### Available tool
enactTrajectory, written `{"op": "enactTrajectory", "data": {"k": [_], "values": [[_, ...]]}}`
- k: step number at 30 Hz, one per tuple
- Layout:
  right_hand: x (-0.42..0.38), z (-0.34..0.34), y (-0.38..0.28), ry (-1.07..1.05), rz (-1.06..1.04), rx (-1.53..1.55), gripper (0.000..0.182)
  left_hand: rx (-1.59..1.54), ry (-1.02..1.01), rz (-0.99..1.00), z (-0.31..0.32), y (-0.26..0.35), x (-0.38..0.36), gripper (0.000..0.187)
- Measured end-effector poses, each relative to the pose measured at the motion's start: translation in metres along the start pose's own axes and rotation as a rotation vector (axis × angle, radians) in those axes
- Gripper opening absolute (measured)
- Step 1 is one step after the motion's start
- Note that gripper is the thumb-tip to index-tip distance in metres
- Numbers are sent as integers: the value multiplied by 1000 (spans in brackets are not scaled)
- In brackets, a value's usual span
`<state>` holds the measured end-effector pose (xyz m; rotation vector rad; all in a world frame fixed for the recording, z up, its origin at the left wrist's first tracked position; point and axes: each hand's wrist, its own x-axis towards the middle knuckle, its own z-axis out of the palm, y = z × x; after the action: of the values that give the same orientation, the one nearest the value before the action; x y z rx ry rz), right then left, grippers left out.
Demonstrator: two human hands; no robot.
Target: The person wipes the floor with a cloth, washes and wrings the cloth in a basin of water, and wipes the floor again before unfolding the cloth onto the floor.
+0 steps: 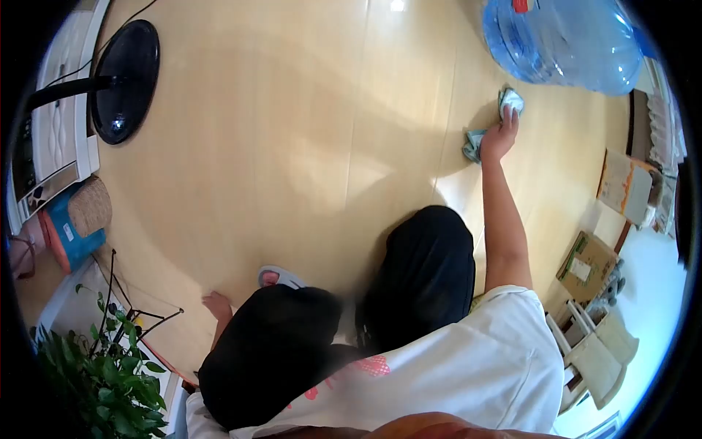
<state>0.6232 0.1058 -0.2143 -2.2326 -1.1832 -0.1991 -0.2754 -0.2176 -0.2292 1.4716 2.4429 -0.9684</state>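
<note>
My right hand [500, 136] is stretched out to the upper right, closed on a crumpled grey-green cloth [474, 145] that lies against the wooden floor [314, 146]. Parts of the cloth stick out on both sides of the hand. Just beyond it lies a large clear blue water bottle [563, 44] on its side. My left hand [216, 303] is low at the left beside my black-clad knee, its fingers spread on the floor with nothing in them.
A round black stand base [126, 80] is at the upper left by a white cabinet [62, 117]. Leafy plant [110, 373] and thin black metal legs are at the lower left. Cardboard boxes [587, 266] and a cream chair [601, 360] line the right.
</note>
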Motion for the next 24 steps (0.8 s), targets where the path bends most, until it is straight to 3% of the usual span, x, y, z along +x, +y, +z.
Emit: {"op": "enactTrajectory", "data": {"k": [3, 5, 7, 8, 9, 10, 12, 13, 14, 15, 17, 20, 22, 23, 24], "values": [[32, 41, -30, -53, -91, -24, 52, -83, -150, -25, -37, 13, 4, 27], [36, 67, -70, 23, -52, -123, 50, -27, -170, -53, -37, 17, 13, 26], [28, 86, -102, 35, -298, -143, 49, -17, -189, -69, -45, 24, 17, 25], [16, 94, -141, -30, -220, 100, 49, -35, -198, -72, -55, 29, 17, 24], [-3, 106, -181, -105, -205, 310, 51, -53, -206, -73, -58, 30, 16, 23], [-30, 108, -219, -205, -337, 269, 51, -15, -199, -63, -60, 32, 13, 23], [-97, 126, -295, -364, -560, 501, 36, 53, -166, -45, -54, 34, 21, 22], [-136, 128, -332, -679, -505, 617, 32, 45, -157, -54, -55, 36, 22, 21], [-177, 126, -362, -637, -632, 700, 32, 39, -151, -64, -59, 38, 18, 21], [-180, 90, -392, -1080, -499, 736, 32, 33, -143, -71, -61, 40, 19, 20], [-214, 91, -397, -706, -1020, 640, 33, -37, -208, -68, -51, 37, 31, 20], [-183, 81, -379, -824, -709, 944, 34, -34, -178, -106, -51, 33, 19, 20], [-152, 54, -337, -741, -263, 1024, 37, -39, -77, -123, -49, 32, 13, 20], [-130, 36, -305, -792, 207, 1285, 41, -124, -112, -187, -48, 30, 14, 20], [-103, 18, -253, -560, -305, 755, 44, -209, -147, -254, -44, 25, 17, 19]]}}
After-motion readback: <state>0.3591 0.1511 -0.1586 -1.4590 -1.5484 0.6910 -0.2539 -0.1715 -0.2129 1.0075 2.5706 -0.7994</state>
